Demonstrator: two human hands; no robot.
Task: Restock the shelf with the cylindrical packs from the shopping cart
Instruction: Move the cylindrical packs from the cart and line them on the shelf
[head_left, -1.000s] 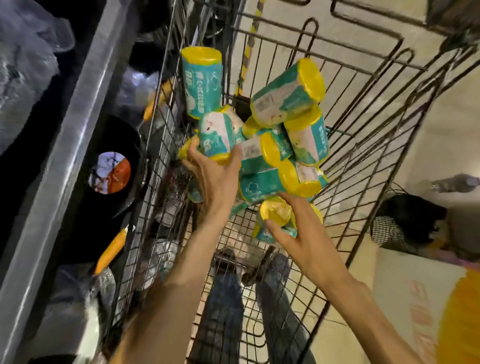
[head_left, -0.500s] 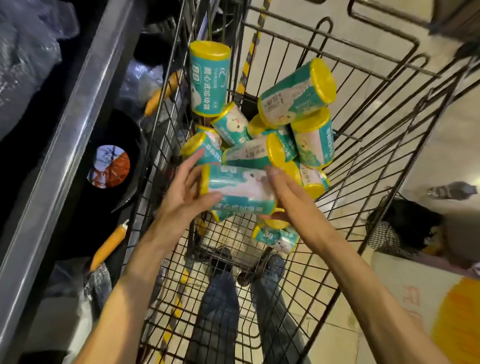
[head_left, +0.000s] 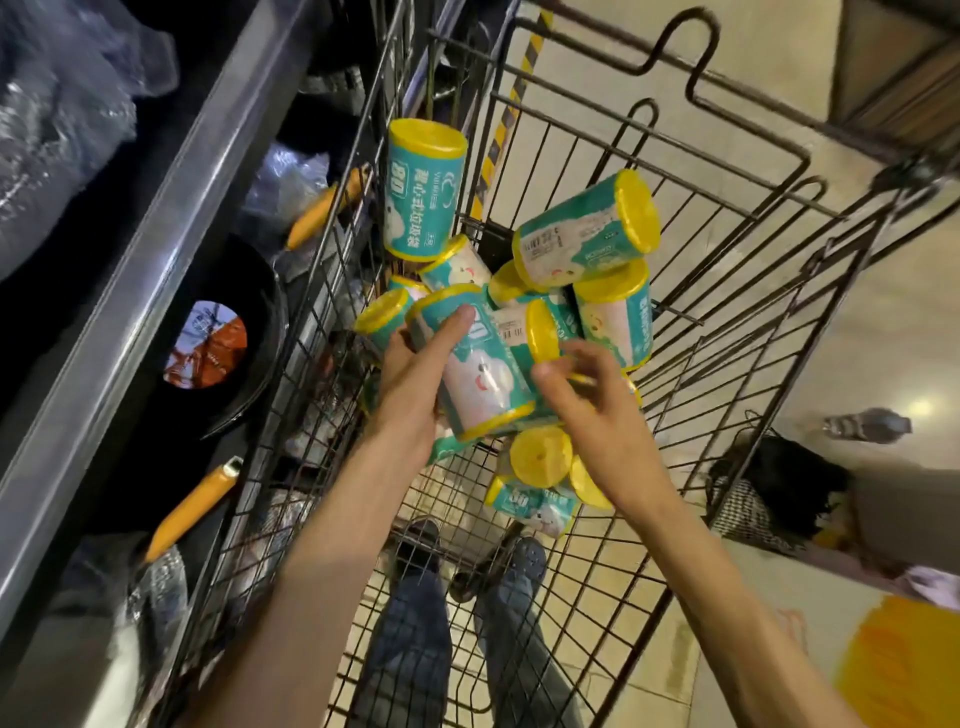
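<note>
Several teal cylindrical packs with yellow ends (head_left: 587, 228) lie piled in the black wire shopping cart (head_left: 748, 218). My left hand (head_left: 410, 389) grips one pack (head_left: 480, 374) from its left side, held tilted just above the pile, with the index finger stretched along its upper part. My right hand (head_left: 592, 415) hovers at the pack's right side with loosely curled fingers and its thumb close to the pack; nothing is in its grasp. Another pack (head_left: 423, 192) leans upright against the cart's left wall.
The grey metal shelf edge (head_left: 156, 234) runs along the left. Below it lie black pans with orange handles (head_left: 192, 504) and plastic-wrapped goods. A dark bag (head_left: 769, 493) and a bottle (head_left: 867, 423) lie on the floor at right. My legs (head_left: 415, 649) show through the cart.
One second ago both hands reached into the pile. They then lifted one pack between them. Now the pack has turned more upright in my left hand and my right hand has come off it.
</note>
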